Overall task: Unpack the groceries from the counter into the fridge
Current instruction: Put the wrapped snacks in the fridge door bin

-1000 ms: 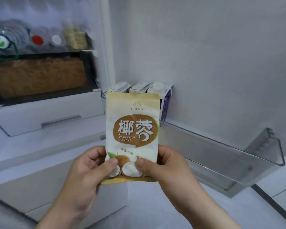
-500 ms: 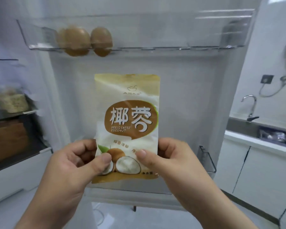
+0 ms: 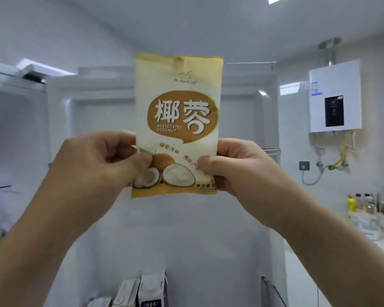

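Note:
A yellow-and-white packet of desiccated coconut (image 3: 177,103) stands upright in front of me, raised high before the open fridge door (image 3: 102,218). My left hand (image 3: 102,160) pinches its lower left corner, thumb on the front. My right hand (image 3: 237,167) pinches the lower right corner the same way. Both arms reach up from the bottom of the view. The packet hides part of the door's upper section.
Milk cartons (image 3: 151,289) stand in a door shelf at the bottom. The fridge interior (image 3: 13,134) lies to the left. A white water heater (image 3: 335,96) hangs on the right wall, with bottles (image 3: 361,202) on a counter below it.
My view has tilted upward and both hands have lifted the packet higher. The egg shelf has left the view; the door's top, the ceiling and the water heater have come in.

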